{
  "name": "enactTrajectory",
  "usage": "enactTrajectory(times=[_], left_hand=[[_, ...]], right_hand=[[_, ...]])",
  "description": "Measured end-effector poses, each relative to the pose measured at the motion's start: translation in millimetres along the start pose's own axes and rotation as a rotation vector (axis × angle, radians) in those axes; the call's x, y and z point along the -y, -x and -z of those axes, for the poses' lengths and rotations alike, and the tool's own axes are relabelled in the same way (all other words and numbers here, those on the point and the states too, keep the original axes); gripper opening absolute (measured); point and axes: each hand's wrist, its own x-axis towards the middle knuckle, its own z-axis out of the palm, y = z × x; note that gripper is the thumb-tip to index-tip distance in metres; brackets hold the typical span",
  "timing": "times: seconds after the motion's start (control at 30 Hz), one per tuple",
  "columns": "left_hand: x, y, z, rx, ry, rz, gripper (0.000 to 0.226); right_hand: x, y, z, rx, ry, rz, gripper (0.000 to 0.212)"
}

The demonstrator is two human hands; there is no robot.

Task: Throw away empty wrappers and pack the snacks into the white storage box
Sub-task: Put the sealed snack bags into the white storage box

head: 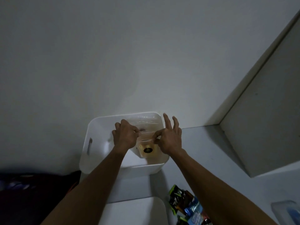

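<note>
The person's left hand (pixel 124 135) and right hand (pixel 168 138) both pinch a clear snack pack (pixel 146 144) inside the white storage box (pixel 95 127), so packing is underway; next, probably release it and fetch the snack packets (pixel 186 207).

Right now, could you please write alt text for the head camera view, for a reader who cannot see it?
Two bare hands, left hand and right hand, pinch a clear plastic container and hold it in the open top of a white storage box standing against a wall. Colourful snack packets lie on the white surface nearer the camera, beside a white lid.
</note>
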Motion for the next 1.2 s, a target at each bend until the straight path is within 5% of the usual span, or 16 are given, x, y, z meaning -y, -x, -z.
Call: enactTrajectory(times=[0.63, 1.2], left_hand=[[5, 0, -19, 0.029, 0.05, 0.022, 0.022], [-31, 102, 67, -0.206, 0.322, -0.088, 0.033]], right_hand=[[-5, -17, -23, 0.063, 0.009, -0.067, 0.022], [-5, 102, 103, -0.21, -0.194, -0.098, 0.046]])
